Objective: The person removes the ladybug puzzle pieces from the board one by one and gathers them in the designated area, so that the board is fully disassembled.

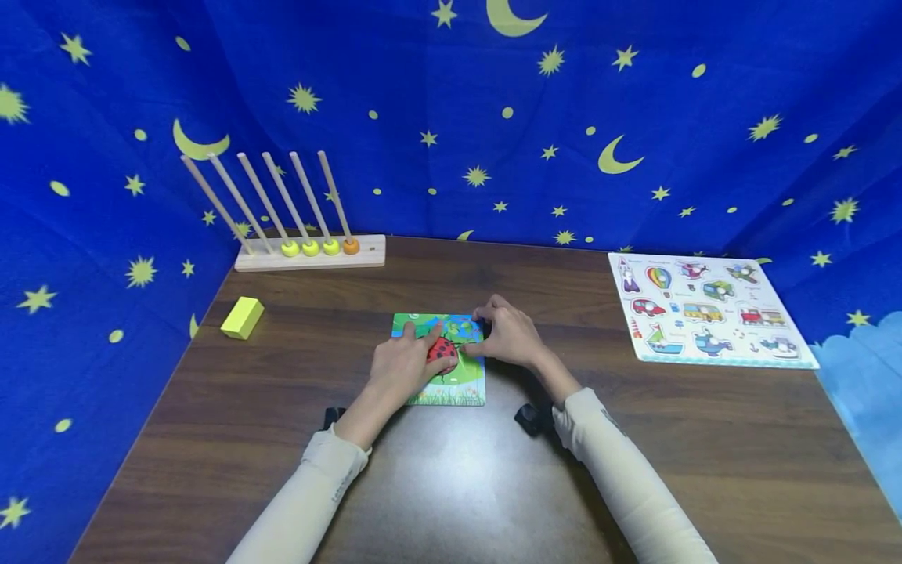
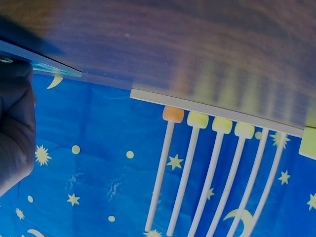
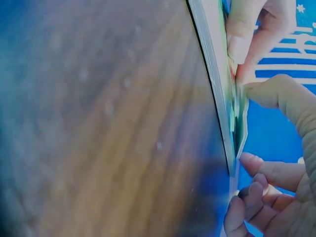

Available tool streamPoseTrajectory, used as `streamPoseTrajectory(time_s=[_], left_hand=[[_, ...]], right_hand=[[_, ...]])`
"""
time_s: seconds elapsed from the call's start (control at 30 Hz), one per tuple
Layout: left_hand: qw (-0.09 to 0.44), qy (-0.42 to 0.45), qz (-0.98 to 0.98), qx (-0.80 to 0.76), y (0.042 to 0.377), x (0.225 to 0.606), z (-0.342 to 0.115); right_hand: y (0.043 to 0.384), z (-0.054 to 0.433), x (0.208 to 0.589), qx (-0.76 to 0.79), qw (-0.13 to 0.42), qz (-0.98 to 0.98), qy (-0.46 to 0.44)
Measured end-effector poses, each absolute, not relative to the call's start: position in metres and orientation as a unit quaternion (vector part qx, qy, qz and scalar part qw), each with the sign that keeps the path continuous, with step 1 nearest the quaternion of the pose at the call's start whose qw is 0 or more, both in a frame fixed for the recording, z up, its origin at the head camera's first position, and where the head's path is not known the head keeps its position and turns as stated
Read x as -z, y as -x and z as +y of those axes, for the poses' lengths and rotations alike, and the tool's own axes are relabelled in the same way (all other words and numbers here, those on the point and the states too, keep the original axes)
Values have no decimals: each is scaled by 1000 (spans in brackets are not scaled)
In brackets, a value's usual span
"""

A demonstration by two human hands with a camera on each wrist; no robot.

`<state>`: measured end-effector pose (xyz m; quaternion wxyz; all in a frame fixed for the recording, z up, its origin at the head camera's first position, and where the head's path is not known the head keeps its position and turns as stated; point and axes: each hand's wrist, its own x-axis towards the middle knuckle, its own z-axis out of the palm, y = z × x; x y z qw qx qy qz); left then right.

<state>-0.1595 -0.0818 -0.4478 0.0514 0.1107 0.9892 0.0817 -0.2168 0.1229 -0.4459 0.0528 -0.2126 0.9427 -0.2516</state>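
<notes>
A small square ladybug picture puzzle [image 1: 440, 398] with a green leaf and grass border lies flat on the table. My left hand [image 1: 403, 364] rests on its left part, fingers spread and thumb against the red ladybug [image 1: 442, 356]. At the upper right corner my right hand [image 1: 512, 335] pinches a puzzle piece [image 3: 243, 128] between thumb and fingers. That piece stands tilted up from the board in the right wrist view, with the left fingertips [image 3: 238, 47] pressing close by. In the left wrist view the left hand [image 2: 15, 128] shows dark at the edge.
At the back left stands a wooden peg rack [image 1: 310, 263] with yellow and orange beads. A yellow block [image 1: 243, 318] lies in front of it. A white vehicle puzzle board [image 1: 719, 309] is at the right. Behind the brown table [image 1: 437, 501] hangs a blue star-patterned cloth [image 1: 423, 70].
</notes>
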Motion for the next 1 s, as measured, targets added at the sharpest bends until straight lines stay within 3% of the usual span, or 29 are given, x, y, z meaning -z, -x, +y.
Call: streamPoseTrajectory(time_s=[0.6,1.0], left_hand=[[66,-103,988,-92,161,448,-79],[72,-101,988,-97,160,450,-81]], right_hand=[[211,156,444,273,16,942,197],[211,204,438,273,-15,945,178]])
